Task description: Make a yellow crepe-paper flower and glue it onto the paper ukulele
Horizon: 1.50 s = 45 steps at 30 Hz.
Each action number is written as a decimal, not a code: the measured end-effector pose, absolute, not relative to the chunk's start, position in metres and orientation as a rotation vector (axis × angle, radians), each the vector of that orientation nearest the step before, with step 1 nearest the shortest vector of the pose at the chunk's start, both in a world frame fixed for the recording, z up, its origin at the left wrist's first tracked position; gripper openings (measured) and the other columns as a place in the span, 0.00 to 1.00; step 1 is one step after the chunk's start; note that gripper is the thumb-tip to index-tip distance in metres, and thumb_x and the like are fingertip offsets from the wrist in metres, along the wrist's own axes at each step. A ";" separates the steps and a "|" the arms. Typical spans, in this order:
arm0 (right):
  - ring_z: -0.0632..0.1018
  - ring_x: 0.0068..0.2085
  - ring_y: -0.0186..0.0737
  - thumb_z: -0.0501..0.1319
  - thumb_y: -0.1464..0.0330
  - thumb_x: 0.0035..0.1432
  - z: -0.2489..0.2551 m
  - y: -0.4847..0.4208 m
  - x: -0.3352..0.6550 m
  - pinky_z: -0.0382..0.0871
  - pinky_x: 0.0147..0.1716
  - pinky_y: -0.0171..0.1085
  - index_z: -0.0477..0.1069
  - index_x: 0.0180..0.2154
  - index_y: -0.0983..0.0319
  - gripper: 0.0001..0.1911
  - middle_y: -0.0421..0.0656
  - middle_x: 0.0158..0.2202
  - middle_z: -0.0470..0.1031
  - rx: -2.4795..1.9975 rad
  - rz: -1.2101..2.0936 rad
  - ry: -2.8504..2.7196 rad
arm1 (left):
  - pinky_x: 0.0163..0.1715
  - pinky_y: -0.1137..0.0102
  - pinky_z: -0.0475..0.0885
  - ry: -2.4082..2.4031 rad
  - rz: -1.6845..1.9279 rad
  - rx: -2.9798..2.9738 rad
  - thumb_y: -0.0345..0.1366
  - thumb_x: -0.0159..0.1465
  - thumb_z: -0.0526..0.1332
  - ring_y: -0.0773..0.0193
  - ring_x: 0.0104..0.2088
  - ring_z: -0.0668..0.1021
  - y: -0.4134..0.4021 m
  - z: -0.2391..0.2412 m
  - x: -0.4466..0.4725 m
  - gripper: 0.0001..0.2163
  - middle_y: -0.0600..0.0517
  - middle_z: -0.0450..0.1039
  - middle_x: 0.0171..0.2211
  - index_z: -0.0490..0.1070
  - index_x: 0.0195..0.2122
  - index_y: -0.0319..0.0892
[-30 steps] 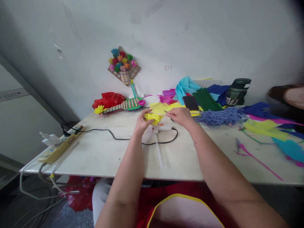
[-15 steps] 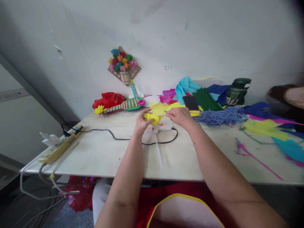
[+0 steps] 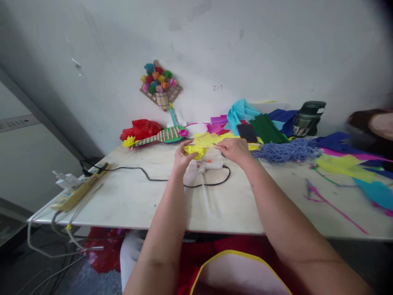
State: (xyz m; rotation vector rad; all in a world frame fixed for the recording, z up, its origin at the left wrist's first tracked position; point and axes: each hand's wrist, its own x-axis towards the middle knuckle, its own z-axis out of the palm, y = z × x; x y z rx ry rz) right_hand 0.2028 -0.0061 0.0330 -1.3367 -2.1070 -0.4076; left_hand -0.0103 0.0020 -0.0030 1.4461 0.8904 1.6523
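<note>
My left hand (image 3: 181, 157) is closed round a crumpled yellow paper piece (image 3: 195, 150), held just above the table's middle. My right hand (image 3: 233, 149) is closed too, close beside the yellow paper on its right; a thin metal tip, perhaps scissors, shows between the hands, but I cannot make out what the fingers grip. Under both hands lies a white glue gun (image 3: 208, 165) with a black cord (image 3: 147, 176).
A power strip (image 3: 76, 190) sits at the white table's (image 3: 129, 205) left edge. Coloured paper sheets (image 3: 264, 127), purple strings (image 3: 285, 149), a phone (image 3: 247, 132) and a dark bottle (image 3: 307, 119) crowd the back right. A paper-flower craft (image 3: 159, 84) hangs on the wall. Another person's arm (image 3: 376, 125) is at far right.
My left hand has lifted the yellow paper slightly up and away; otherwise the hands stay close together in the same place.
</note>
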 end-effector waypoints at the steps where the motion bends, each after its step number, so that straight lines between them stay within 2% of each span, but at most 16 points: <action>1: 0.76 0.37 0.41 0.55 0.61 0.60 0.034 -0.006 0.204 0.55 0.28 0.36 0.79 0.35 0.56 0.14 0.42 0.36 0.80 -1.334 -0.404 -2.103 | 0.34 0.68 0.72 0.884 1.661 1.421 0.31 0.42 0.67 0.62 0.33 0.76 0.002 -0.003 -0.010 0.24 0.51 0.74 0.33 0.70 0.44 0.41; 11: 0.77 0.39 0.40 0.58 0.62 0.58 0.035 -0.004 0.211 0.60 0.31 0.35 0.79 0.35 0.57 0.12 0.41 0.37 0.80 -1.308 -0.314 -2.021 | 0.29 0.71 0.71 0.835 1.711 1.218 0.31 0.40 0.67 0.65 0.28 0.75 0.012 -0.007 -0.017 0.27 0.53 0.74 0.29 0.70 0.45 0.42; 17: 0.76 0.34 0.40 0.59 0.62 0.54 0.032 0.001 0.208 0.60 0.30 0.35 0.79 0.32 0.58 0.11 0.42 0.33 0.80 -1.265 -0.069 -1.894 | 0.28 0.72 0.71 0.809 1.689 1.145 0.32 0.42 0.65 0.65 0.29 0.76 0.013 -0.009 -0.020 0.27 0.53 0.73 0.32 0.69 0.47 0.44; 21: 0.70 0.25 0.35 0.59 0.59 0.52 0.026 0.006 0.199 0.57 0.26 0.34 0.75 0.25 0.62 0.14 0.39 0.22 0.72 -1.169 0.276 -1.803 | 0.29 0.70 0.72 0.787 1.653 1.137 0.34 0.43 0.65 0.64 0.30 0.76 0.010 -0.007 -0.018 0.27 0.53 0.73 0.34 0.68 0.48 0.45; 24: 0.61 0.21 0.31 0.60 0.58 0.49 0.024 0.003 0.188 0.51 0.23 0.34 0.64 0.17 0.62 0.17 0.35 0.16 0.59 -1.163 0.408 -1.775 | 0.29 0.69 0.72 0.776 1.648 1.076 0.33 0.42 0.65 0.65 0.29 0.76 0.009 -0.005 -0.015 0.28 0.53 0.73 0.31 0.68 0.48 0.44; 26: 0.57 0.21 0.30 0.61 0.59 0.48 0.026 -0.001 0.181 0.48 0.22 0.34 0.59 0.15 0.61 0.19 0.34 0.15 0.54 -1.165 0.465 -1.751 | 0.29 0.70 0.72 0.770 1.649 1.043 0.33 0.41 0.65 0.65 0.28 0.76 0.008 -0.005 -0.013 0.27 0.53 0.73 0.30 0.68 0.47 0.44; 31: 0.57 0.21 0.30 0.60 0.60 0.48 0.033 -0.013 0.173 0.49 0.23 0.34 0.58 0.15 0.60 0.18 0.33 0.15 0.54 -1.145 0.662 -1.637 | 0.29 0.70 0.71 0.756 1.600 1.085 0.34 0.42 0.65 0.65 0.29 0.76 0.007 -0.006 -0.008 0.27 0.53 0.73 0.32 0.67 0.47 0.44; 36: 0.56 0.20 0.29 0.60 0.57 0.48 0.034 -0.013 0.173 0.49 0.22 0.34 0.58 0.15 0.61 0.20 0.33 0.14 0.54 -1.120 0.758 -1.528 | 0.28 0.72 0.70 0.736 1.534 1.132 0.33 0.42 0.66 0.67 0.28 0.75 0.002 -0.004 0.000 0.28 0.53 0.72 0.32 0.66 0.48 0.42; 45: 0.54 0.20 0.28 0.60 0.63 0.42 0.030 -0.005 0.173 0.47 0.21 0.33 0.54 0.14 0.60 0.16 0.32 0.14 0.51 -1.099 0.755 -1.407 | 0.30 0.72 0.70 0.715 1.452 1.234 0.33 0.41 0.66 0.67 0.31 0.76 -0.001 -0.003 0.005 0.26 0.53 0.72 0.37 0.69 0.45 0.43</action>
